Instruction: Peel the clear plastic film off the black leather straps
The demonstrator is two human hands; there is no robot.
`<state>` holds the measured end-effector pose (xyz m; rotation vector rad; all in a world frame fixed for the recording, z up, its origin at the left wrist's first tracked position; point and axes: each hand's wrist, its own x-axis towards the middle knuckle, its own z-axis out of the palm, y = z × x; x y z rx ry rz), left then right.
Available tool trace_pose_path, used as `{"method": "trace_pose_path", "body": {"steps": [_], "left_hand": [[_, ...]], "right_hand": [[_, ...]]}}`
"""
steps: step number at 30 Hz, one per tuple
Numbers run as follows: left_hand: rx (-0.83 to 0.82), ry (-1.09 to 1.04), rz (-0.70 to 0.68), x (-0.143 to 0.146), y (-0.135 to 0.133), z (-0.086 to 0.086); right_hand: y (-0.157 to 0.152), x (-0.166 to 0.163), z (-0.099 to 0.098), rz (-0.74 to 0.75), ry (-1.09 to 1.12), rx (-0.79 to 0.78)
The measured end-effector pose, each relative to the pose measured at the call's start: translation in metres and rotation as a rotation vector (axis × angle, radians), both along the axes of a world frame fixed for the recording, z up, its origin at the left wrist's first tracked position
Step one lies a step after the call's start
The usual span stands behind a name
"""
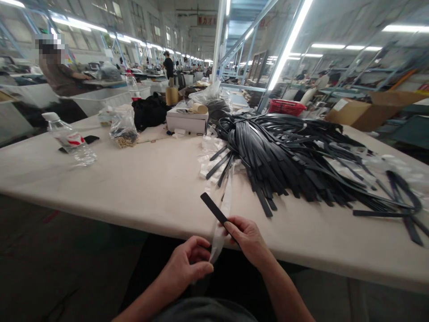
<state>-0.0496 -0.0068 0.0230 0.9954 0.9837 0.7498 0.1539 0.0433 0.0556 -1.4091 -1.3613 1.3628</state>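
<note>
My right hand [247,237] is closed on a black strap [214,209] at the table's near edge, with the strap's free end sticking up and to the left. My left hand [187,266] sits just below the edge and pinches the lower end of a long clear plastic sleeve [224,213]. The sleeve runs up across the tabletop, crossing the strap, toward a big heap of black straps [288,156] on the right half of the table. A stack of clear sleeves [211,156] lies beside the heap.
The beige table [140,188] carries a plastic water bottle [72,141] at left, a bag of small metal parts [124,132], a black bag [149,112] and a white box [187,120] at the back. A cardboard box [355,112] and a red basket [285,107] stand behind. Other people work farther back.
</note>
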Motion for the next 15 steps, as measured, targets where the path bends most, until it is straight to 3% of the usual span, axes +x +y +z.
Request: {"method": "trace_pose_path", "body": {"steps": [4, 10, 15], "left_hand": [[-0.054, -0.169, -0.094, 0.013, 0.018, 0.001], [-0.103, -0.054, -0.080, 0.042, 0.033, 0.003], [-0.171, 0.041, -0.099, 0.038, 0.021, -0.001]], "right_hand": [[-0.003, 0.008, 0.001, 0.060, -0.082, 0.052], [-0.005, 0.013, -0.005, 0.082, -0.150, 0.128], [-0.008, 0.021, -0.011, 0.085, -0.175, 0.159]]}}
